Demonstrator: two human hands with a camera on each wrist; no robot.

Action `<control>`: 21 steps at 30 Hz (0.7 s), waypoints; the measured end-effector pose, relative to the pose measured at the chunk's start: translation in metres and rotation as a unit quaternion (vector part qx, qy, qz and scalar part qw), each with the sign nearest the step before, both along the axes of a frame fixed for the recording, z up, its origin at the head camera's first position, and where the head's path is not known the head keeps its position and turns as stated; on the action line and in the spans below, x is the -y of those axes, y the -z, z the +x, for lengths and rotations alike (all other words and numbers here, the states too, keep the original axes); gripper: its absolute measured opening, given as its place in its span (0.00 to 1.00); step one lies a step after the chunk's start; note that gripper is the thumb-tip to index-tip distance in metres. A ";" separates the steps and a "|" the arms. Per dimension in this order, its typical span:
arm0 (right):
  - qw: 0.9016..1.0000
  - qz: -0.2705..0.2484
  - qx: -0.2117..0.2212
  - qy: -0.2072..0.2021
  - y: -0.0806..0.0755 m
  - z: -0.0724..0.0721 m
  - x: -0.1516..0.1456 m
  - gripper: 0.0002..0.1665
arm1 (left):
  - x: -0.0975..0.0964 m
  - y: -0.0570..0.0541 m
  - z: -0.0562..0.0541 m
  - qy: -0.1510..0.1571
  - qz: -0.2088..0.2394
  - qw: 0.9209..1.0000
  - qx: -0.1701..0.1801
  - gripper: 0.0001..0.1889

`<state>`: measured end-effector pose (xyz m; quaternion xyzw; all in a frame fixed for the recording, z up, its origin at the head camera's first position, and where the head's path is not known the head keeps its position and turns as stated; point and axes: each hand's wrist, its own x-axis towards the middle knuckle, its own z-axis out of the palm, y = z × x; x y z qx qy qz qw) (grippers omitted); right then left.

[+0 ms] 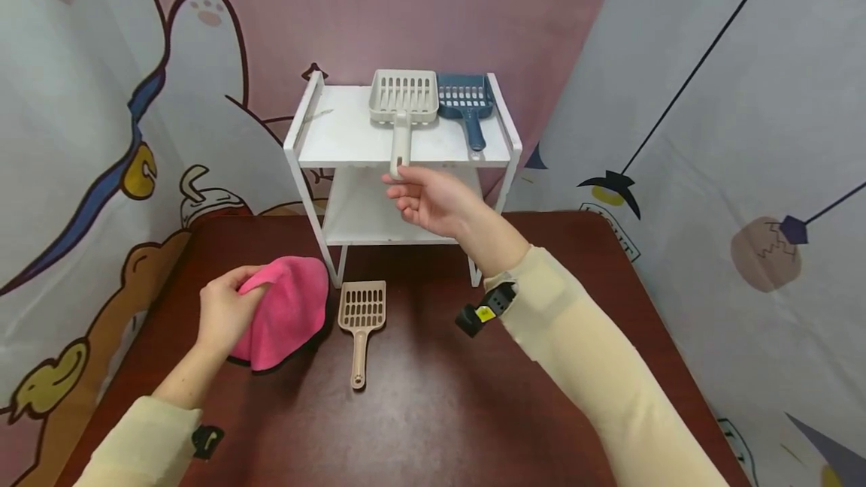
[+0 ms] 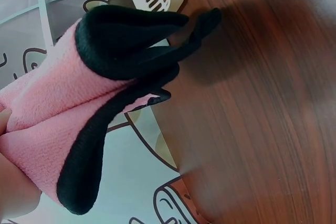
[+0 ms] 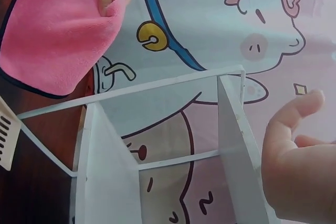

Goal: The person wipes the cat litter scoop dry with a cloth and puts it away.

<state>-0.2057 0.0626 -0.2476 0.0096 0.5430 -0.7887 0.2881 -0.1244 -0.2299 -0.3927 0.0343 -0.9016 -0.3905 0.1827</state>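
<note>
In the head view, my left hand (image 1: pixel 226 310) grips a pink cloth (image 1: pixel 291 314) with a dark edge, bunched at its upper corner. The cloth hangs over the dark table, and its folded black border (image 2: pixel 121 43) fills much of the left wrist view. My right hand (image 1: pixel 436 201) pinches the handle end of a cream litter scoop (image 1: pixel 402 134) between thumb and finger. That scoop's slotted head is over the top of a white shelf (image 1: pixel 345 134); I cannot tell whether it touches. A blue litter scoop (image 1: pixel 473 122) lies beside it. The right wrist view hides the cream scoop.
A beige litter scoop (image 1: pixel 361 329) lies on the brown table (image 1: pixel 467 412), between the cloth and the shelf's front legs. The shelf has a lower board (image 1: pixel 379 209). Cartoon-printed walls (image 1: pixel 676 134) stand close behind and at both sides.
</note>
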 end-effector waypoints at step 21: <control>0.999 0.033 0.002 -0.021 0.037 0.007 -0.013 0.23 | 0.005 -0.003 0.005 -0.011 0.002 1.000 -0.015 0.09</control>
